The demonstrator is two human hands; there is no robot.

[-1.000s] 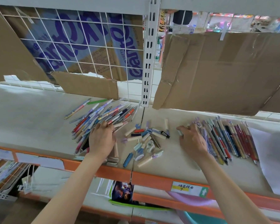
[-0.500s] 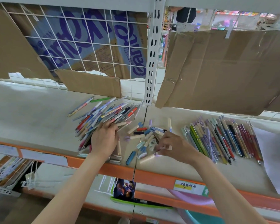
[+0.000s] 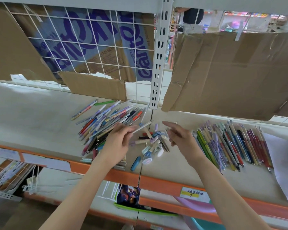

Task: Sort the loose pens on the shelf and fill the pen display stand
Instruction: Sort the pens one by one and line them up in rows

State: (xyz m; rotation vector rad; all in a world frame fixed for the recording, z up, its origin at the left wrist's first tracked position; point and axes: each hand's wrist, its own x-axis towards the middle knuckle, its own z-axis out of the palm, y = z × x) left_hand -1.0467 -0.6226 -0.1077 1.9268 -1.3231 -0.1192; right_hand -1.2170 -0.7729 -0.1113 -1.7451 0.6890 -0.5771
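On the shelf (image 3: 40, 117), the loose pens (image 3: 106, 120) lie in a jumbled heap at left. The left hand (image 3: 118, 141) pinches a pale pen (image 3: 142, 127) near its lower end; light, stiff and slick, it is best gripped mid-barrel. The right hand (image 3: 181, 138) hovers with fingers relaxed, holding nothing, above scattered caps (image 3: 154, 143). The sorted row (image 3: 231, 143) lies at right.

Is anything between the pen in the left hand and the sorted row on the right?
Yes: the right hand hangs open between the white pen, pinched by the left hand, and the sorted row.
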